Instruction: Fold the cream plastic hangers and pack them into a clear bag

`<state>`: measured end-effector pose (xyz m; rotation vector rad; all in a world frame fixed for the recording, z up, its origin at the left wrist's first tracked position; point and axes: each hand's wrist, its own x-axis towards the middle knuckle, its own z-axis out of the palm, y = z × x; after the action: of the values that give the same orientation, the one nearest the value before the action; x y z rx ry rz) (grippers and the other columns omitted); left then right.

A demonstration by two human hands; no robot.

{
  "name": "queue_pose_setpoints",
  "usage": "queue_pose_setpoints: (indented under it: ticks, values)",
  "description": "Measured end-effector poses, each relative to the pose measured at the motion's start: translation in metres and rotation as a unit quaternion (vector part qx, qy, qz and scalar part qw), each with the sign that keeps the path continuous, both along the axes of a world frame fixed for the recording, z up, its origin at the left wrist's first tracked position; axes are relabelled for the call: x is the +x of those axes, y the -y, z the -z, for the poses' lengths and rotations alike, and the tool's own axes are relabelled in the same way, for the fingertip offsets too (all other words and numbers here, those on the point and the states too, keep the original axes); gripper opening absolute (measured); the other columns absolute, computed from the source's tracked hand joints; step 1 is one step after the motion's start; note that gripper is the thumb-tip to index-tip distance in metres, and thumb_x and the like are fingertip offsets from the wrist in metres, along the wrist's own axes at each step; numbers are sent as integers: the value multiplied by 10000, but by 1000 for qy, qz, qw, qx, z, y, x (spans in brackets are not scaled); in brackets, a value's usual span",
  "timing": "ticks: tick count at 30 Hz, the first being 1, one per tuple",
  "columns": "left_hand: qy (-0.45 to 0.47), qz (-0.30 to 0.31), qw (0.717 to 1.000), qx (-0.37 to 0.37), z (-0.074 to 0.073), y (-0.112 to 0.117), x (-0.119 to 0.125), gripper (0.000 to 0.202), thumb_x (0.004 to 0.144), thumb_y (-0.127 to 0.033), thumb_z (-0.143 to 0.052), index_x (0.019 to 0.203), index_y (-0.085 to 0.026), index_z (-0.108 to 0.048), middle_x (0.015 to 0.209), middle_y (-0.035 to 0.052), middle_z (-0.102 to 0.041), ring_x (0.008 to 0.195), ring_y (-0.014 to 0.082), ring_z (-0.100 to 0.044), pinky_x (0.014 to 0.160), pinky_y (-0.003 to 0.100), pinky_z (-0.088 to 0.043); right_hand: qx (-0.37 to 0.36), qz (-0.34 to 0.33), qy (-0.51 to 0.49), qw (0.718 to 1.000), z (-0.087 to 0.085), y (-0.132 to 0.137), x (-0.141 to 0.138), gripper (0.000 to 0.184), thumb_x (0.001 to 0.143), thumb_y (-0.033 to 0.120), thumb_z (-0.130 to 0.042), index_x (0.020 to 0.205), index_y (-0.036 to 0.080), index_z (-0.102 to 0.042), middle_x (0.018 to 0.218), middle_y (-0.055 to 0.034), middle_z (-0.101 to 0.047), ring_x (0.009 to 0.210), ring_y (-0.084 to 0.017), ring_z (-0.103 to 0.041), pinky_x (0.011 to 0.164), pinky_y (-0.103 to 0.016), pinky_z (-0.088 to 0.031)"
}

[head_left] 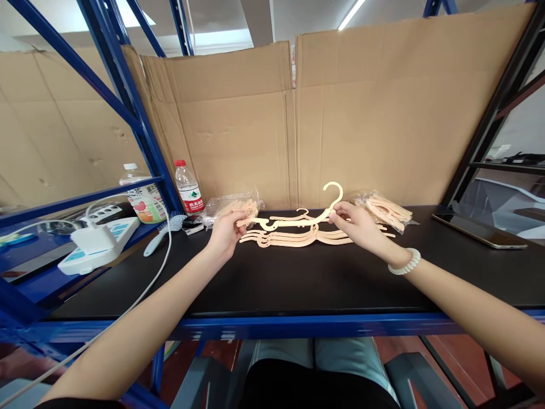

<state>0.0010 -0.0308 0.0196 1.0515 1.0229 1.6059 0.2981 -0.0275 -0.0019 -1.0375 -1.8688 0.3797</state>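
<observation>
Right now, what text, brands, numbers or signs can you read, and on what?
"农夫山", on the red-capped bottle; its smaller print is too small to read.
White-capped bottle: large characters, too blurred to read with certainty.
No readable numbers or signs anywhere.

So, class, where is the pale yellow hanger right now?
In the head view, the pale yellow hanger is near the centre, held between the left hand and right hand, over the peach hangers.
</observation>
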Motion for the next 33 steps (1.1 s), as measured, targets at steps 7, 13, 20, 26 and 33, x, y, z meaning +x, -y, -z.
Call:
queue_pose_setpoints:
  ticks: [7,13,20,26,33]
  values:
    - [-315,129,933,-118,-8,-7,-14,235,552,-308,-732,725,-171,-652,696,8,-616,537,112,-505,498,227,-355,16,31,102,994,12,-2,-12,153,828,310,-560,797,179,-634,747,-35,-642,658,-166,-574,620,-292,-442]
    - [-618,120,777,-11,-8,-14,-35,157,554,-355,-709,573,-203,-674,524,-14,-571,562,156,-502,559,248,-332,9,44,147,988,14,-6,-12,110,794,283,-583,789,197,-652,708,-15,-659,628,-160,-590,581,-269,-422]
    - [-733,50,674,-75,-8,-19,-47,89,582,-315,-693,606,-230,-708,665,33,-678,673,226,-598,601,271,-344,-13,19,188,982,20,-6,-16,45,784,210,-606,821,191,-625,742,-13,-683,673,-161,-625,634,-271,-445]
    - [-773,-2,626,-103,-5,-17,-45,129,573,-298,-719,681,-239,-679,768,35,-696,732,241,-612,597,274,-323,-14,15,199,980,20,-6,-13,80,805,255,-611,771,186,-635,758,-30,-684,683,-167,-625,617,-271,-437]
    - [-769,-29,637,-45,-7,-6,-33,169,690,-365,-666,773,-222,-630,852,33,-699,783,232,-621,608,267,-357,1,41,176,984,-2,-5,12,169,835,300,-560,891,164,-643,736,-31,-663,636,-159,-591,614,-277,-432]
